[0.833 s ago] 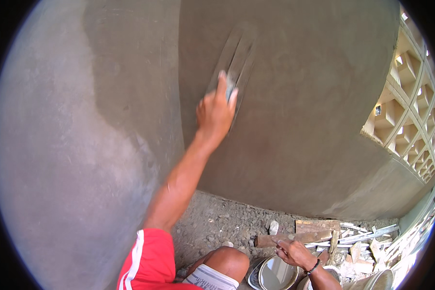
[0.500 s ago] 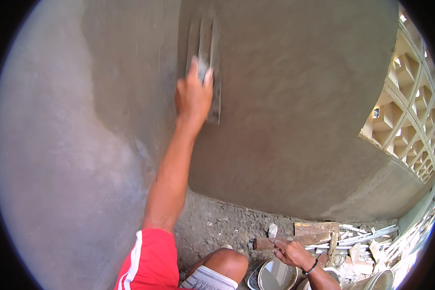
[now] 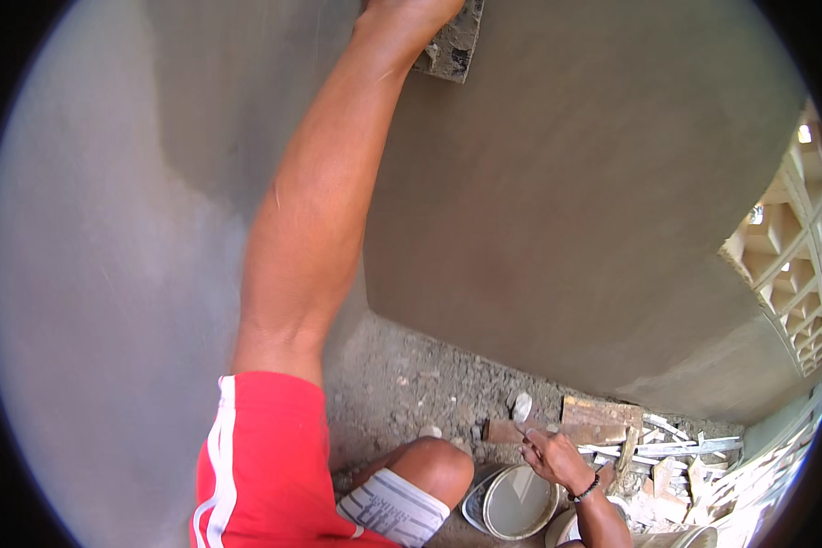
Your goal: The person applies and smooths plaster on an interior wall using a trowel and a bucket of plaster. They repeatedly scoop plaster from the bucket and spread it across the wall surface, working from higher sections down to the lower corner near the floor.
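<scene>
Knee (image 3: 440,464) just left of bucket (image 3: 487,508); right hand (image 3: 562,461) above its right rim. Second bucket (image 3: 557,527) directly right of it, partly behind right forearm. Stone (image 3: 521,406) behind bucket, on rubble (image 3: 420,374); boards (image 3: 603,413) behind, rightward. Wall (image 3: 566,210) farther behind bucket; left hand (image 3: 420,9) and trowel (image 3: 457,50) at wall, left of bucket. Pierced blocks (image 3: 781,237) far right of bucket.

Rough grey ground (image 3: 388,347) is strewn with rubble (image 3: 466,374). Near its far edge lie a pale stone (image 3: 521,407) and brown boards (image 3: 601,411); toward its right edge, pale strips (image 3: 694,447) and broken scraps (image 3: 664,477) lie jumbled. Nearer its near edge stands a round bucket (image 3: 487,504).
</scene>
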`<state>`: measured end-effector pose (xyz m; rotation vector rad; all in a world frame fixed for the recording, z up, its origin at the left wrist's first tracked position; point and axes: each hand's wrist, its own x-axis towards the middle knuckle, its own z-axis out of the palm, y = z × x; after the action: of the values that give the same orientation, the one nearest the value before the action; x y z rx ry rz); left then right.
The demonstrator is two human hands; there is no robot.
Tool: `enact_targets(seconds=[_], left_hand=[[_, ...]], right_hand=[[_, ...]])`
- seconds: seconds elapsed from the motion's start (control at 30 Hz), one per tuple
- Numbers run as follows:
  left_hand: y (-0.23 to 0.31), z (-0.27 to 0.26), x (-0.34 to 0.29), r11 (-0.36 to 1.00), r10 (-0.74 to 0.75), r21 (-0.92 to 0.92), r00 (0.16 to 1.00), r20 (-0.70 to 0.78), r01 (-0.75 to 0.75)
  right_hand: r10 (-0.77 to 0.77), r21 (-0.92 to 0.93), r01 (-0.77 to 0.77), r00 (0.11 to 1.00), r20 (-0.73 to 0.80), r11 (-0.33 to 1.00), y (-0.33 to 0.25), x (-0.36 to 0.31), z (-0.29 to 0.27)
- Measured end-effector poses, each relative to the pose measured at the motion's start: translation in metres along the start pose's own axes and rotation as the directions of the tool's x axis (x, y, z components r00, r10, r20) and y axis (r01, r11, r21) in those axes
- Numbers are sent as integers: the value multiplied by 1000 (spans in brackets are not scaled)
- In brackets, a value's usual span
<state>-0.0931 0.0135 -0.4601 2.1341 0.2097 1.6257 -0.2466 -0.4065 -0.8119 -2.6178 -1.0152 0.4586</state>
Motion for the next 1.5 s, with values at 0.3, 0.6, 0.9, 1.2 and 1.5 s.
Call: enact_targets(seconds=[0.3,0.6,0.9,1.2,1.5], left_hand=[[-157,61,-288,959,-265,-80,961,78,271],[-169,98,-442,824,-499,-167,833,240,541],[-42,112,-351,923,-182,-315,971,153,222],[-22,120,-431,719,-299,-487,853,427,496],[-13,116,-453,569,-252,-456,673,695,684]], right_hand=[[102,74,-108,992,75,991,-1,-21,13],[166,49,-174,977,131,984,-3,-23,16],[224,-19,-224,967,121,974,-6,-9,20],[189,201,-160,973,-136,967,8,40,-6],[178,347,23,825,-536,938,33,197,29]])
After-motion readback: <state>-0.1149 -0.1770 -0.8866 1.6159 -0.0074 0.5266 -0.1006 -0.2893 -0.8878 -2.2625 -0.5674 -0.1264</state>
